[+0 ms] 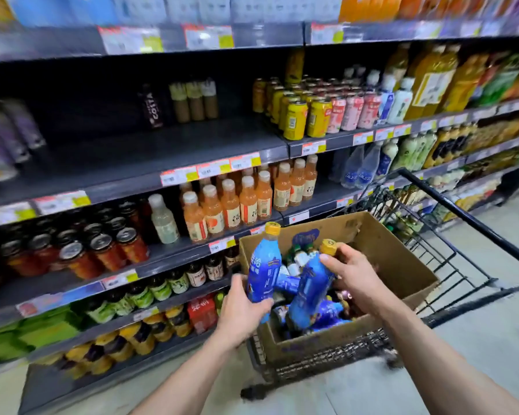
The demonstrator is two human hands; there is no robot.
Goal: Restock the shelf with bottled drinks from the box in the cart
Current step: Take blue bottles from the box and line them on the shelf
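A brown cardboard box (402, 265) sits in a black wire cart (450, 259) and holds several bottled drinks. My left hand (241, 313) grips the lower part of a blue bottle with a yellow cap (264, 265), held upright at the box's left edge. My right hand (355, 277) is closed around the neck of a second blue bottle (309, 289), which tilts over the box. More blue bottles (327, 317) lie inside the box beneath it. The dark shelf (138, 151) at mid-height to the left is mostly bare.
Shelves run along the left and back with orange juice bottles (237, 202), yellow and pink cans (318, 115), jars (81, 253) and green bottles (138, 295). Price tags line the shelf edges. The cart handle (474, 217) crosses at right over pale floor (492, 339).
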